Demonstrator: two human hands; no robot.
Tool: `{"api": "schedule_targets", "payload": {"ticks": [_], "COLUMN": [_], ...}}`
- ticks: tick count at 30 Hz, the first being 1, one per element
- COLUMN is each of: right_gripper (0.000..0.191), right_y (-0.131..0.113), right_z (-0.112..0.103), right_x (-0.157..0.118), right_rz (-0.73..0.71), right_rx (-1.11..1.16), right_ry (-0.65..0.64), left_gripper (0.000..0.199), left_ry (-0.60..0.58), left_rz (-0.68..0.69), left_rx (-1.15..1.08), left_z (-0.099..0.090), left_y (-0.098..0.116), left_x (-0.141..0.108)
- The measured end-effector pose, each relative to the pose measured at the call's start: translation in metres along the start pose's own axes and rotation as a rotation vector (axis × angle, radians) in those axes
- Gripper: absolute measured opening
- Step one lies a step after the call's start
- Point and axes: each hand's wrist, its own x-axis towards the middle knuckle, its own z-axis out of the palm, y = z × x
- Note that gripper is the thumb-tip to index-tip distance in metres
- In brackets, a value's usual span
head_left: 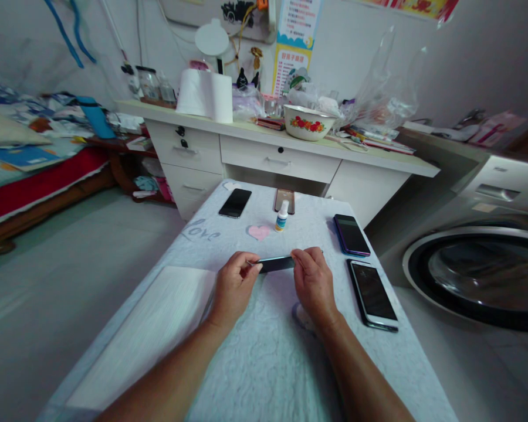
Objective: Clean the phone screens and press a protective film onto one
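Note:
Between my two hands a dark phone [276, 264] is held up off the cloth, tilted so that mostly its long edge faces me. My left hand [236, 284] pinches its left end with thumb and fingers. At the other end my right hand [313, 281] grips it the same way, fingers closed. Just beyond stands a small white spray bottle [282, 217] with a blue label. Behind the bottle lies a brownish phone case [290, 202]. A black phone [235, 203] rests at the far left, and two more, a dark phone [352, 235] and a white-framed phone [374, 293], lie along the right.
A pale cloth with a pink heart covers the table [264, 363]. A white sheet [145, 334] lies at its left. Behind is a cluttered desk [255, 138] with a flowered bowl [308, 123] and paper roll [205, 97]. A washing machine [488, 234] stands right, a bed [35, 181] left.

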Motion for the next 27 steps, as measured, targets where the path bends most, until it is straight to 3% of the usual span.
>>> {"api": "schedule_targets", "payload": {"ticks": [27], "right_gripper": [0.023], "right_y": [0.0010], "right_z": [0.0006], "right_x": [-0.0005], "right_rz": [0.006], "right_rx": [0.020], "right_ry": [0.007], "left_gripper": [0.011], "left_ry": [-0.008], "left_rz": [-0.008], "left_rx": [0.002], "left_z": [0.0014], "left_y": [-0.0030], "left_x": [-0.0005]}}
